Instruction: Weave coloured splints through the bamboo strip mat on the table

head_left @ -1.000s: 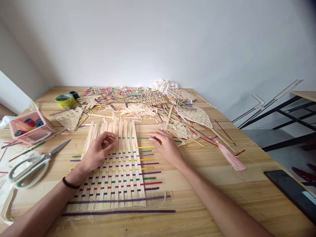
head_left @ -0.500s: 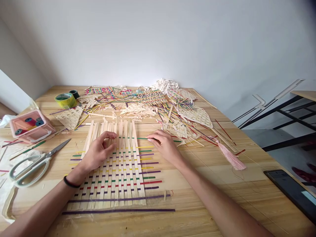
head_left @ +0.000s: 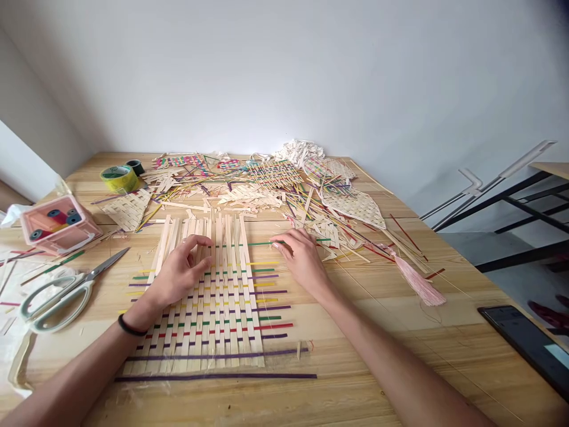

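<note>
A woven mat [head_left: 222,302] of pale upright strips, crossed by coloured strips, lies flat before me. Over its upper left part rests my left hand [head_left: 184,273], fingers curved and touching the pale strips, with a gap between thumb and forefinger. To the right of the mat, my right hand [head_left: 297,252] pinches a thin green strip [head_left: 258,244]. This strip runs left among the upright strips near the mat's top; its other end sticks out beyond my right hand. Purple, yellow, red and green ends project from both sides of the mat.
Scissors [head_left: 75,293] and a pink box of thread spools [head_left: 57,228] are at left. Tape rolls [head_left: 119,179] stand behind. Loose strips and scraps [head_left: 249,198] pile at the back, beside a woven fan [head_left: 351,204] with a pink tassel [head_left: 418,279]. A phone [head_left: 524,347] lies right.
My right hand has shifted slightly right and away from me with the green strip, which now lies a little higher. My left hand has stayed nearly in place.
</note>
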Demonstrator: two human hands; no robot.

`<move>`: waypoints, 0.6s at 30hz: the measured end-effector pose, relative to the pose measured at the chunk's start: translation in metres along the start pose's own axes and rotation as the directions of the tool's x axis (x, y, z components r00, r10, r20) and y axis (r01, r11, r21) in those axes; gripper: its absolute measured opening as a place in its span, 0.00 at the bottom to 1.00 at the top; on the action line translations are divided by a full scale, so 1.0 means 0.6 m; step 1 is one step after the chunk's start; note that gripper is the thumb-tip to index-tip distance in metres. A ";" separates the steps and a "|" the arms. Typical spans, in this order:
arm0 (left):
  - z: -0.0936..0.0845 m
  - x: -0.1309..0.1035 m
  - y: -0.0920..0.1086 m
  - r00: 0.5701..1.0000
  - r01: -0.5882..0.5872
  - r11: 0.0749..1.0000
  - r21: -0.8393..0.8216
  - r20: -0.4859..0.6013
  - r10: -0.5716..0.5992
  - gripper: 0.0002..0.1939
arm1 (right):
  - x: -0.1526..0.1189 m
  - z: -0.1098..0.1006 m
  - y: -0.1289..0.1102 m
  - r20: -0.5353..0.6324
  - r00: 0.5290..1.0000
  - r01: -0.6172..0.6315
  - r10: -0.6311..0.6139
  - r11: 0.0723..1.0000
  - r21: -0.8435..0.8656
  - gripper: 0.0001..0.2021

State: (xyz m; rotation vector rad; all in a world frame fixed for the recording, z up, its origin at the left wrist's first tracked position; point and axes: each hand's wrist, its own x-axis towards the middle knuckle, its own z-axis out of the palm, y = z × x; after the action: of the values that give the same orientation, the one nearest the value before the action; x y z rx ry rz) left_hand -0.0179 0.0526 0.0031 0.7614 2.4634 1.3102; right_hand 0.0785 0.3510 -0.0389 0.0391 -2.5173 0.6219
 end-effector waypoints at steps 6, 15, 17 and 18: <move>0.000 0.000 0.000 1.000 -0.003 1.000 0.025 -0.010 0.004 0.23 | 0.000 -0.001 0.000 -0.002 1.000 0.015 -0.015 1.000 0.016 0.08; 0.000 0.001 0.001 1.000 0.016 0.999 0.047 -0.006 -0.016 0.24 | 0.000 -0.002 0.004 -0.014 1.000 0.022 -0.021 0.998 0.052 0.07; 0.000 0.001 0.001 1.000 0.008 0.998 0.056 -0.007 -0.008 0.23 | -0.001 -0.001 0.005 -0.028 0.999 0.025 -0.023 0.998 0.053 0.07; 0.000 0.000 0.000 1.000 0.004 0.998 0.061 -0.007 -0.004 0.23 | -0.001 -0.001 0.005 -0.034 0.999 0.026 -0.024 0.998 0.055 0.07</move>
State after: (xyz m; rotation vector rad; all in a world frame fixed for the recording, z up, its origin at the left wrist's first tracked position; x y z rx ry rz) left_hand -0.0180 0.0530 0.0032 0.7672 2.5190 1.2439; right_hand 0.0787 0.3540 -0.0400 0.0795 -2.4635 0.6766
